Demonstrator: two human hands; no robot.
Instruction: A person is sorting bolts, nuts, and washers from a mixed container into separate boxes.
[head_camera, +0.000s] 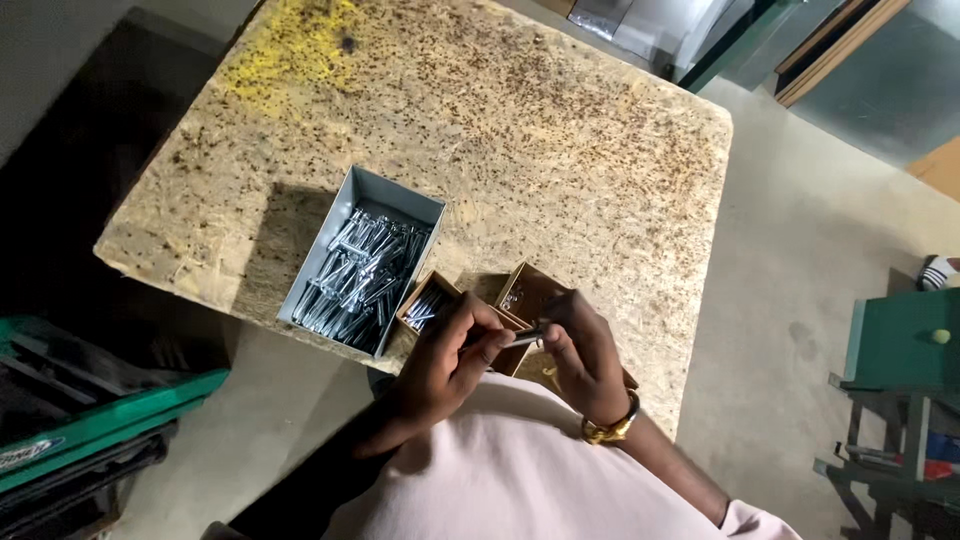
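My left hand and my right hand meet above the near edge of a chipboard table. Between their fingertips they hold one silver bolt, lying level. A grey metal box full of several silver bolts sits left of my hands. Right under my hands are two small brown cardboard boxes: the left one holds a few bolts, the right one holds small parts I cannot make out. A gold bracelet circles my right wrist.
The table stands on a concrete floor. A green metal frame lies at the lower left. At the right edge stands a green stand with a small yellow ball on it. Boards lean at the top right.
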